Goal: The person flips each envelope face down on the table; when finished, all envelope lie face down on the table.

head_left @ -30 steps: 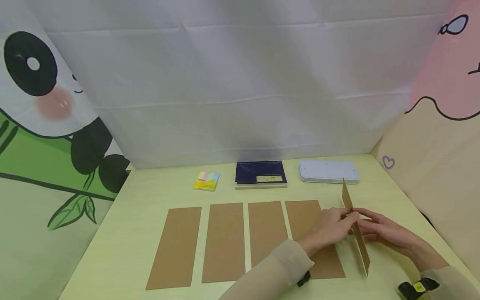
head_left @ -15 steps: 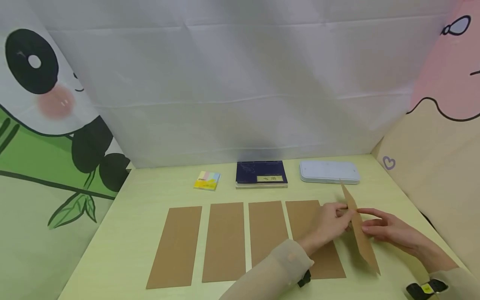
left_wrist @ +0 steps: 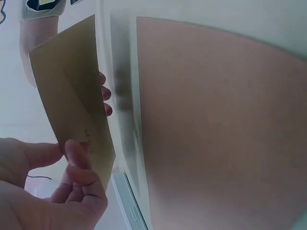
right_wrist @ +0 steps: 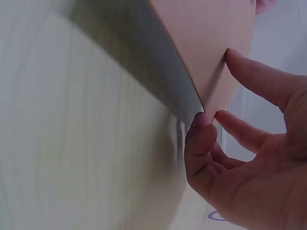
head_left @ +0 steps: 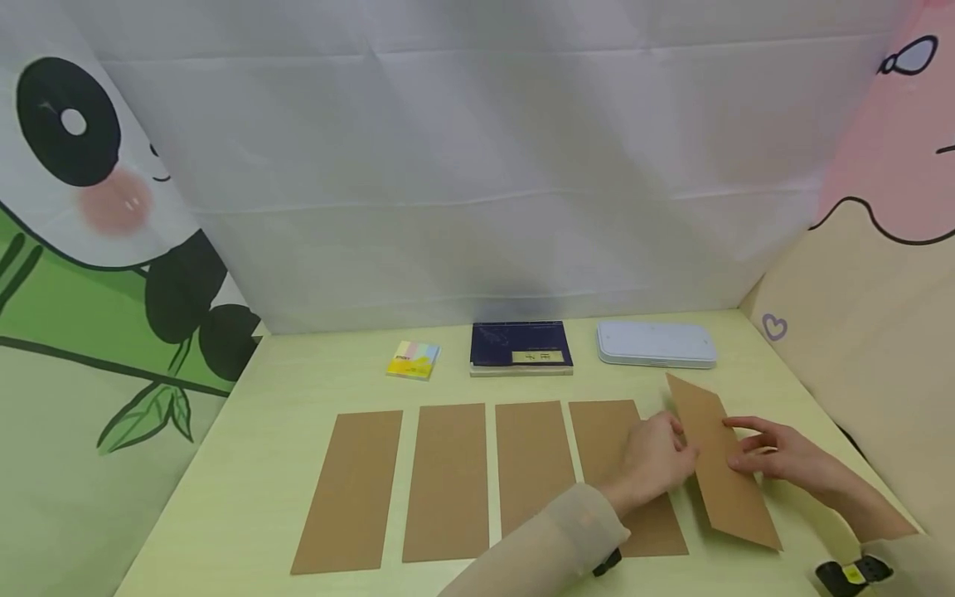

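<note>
A thin brown kraft-paper card [head_left: 727,468] is held tilted above the right side of the table. My left hand [head_left: 651,460] pinches its left long edge between thumb and fingers. On the opposite edge, my right hand [head_left: 794,464] has thumb and fingertips on both sides of the card. The left wrist view shows small print on the face of the card [left_wrist: 79,96] turned that way. Its lower edge slants over the wood-grain table in the right wrist view. My left hand and sleeve partly cover another brown card [head_left: 604,431] lying flat.
More brown cards lie flat in a row to the left, the outermost card [head_left: 348,493] at the far left. Along the back are a sticky-note pad [head_left: 414,361], a dark blue notebook [head_left: 520,344] and a pale blue tin case [head_left: 656,344]. A white curtain [head_left: 462,166] hangs behind.
The held card has turned from nearly edge-on to showing its broad face, its near end swinging right. My right hand has shifted slightly right with it; the left hand stays nearly in place.
</note>
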Action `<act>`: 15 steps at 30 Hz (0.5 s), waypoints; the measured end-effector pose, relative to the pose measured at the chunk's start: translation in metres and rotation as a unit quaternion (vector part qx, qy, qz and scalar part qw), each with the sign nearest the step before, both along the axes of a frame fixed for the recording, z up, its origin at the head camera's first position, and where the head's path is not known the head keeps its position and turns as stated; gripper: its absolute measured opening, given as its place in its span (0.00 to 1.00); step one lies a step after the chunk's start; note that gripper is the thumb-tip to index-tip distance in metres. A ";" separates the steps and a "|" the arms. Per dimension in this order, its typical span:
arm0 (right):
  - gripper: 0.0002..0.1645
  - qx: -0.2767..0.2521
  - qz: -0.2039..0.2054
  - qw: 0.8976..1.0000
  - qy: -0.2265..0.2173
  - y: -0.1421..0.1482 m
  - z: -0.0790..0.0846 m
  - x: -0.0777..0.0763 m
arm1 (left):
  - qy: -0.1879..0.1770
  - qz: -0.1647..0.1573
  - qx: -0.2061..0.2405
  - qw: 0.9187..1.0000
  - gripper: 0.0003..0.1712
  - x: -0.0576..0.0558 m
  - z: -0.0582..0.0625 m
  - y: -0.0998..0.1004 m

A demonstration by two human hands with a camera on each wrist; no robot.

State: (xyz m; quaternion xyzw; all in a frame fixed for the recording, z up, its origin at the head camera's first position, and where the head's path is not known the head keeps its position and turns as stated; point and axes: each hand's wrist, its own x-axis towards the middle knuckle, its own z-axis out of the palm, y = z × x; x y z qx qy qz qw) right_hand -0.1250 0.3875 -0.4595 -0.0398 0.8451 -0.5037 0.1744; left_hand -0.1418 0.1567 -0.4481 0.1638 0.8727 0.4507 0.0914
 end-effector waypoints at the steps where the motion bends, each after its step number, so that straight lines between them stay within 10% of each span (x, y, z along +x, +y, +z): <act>1: 0.40 0.011 -0.001 1.000 0.003 0.000 0.000 0.000 | -0.004 -0.004 -0.017 1.000 0.11 0.001 0.000 0.000; 7: 0.43 0.064 -0.005 0.998 0.015 -0.001 -0.001 0.002 | -0.019 -0.045 -0.111 0.993 0.12 0.006 0.000 0.002; 15: 0.46 0.103 0.002 0.994 0.048 -0.004 -0.002 0.000 | -0.035 -0.033 -0.133 0.990 0.13 0.006 -0.003 0.006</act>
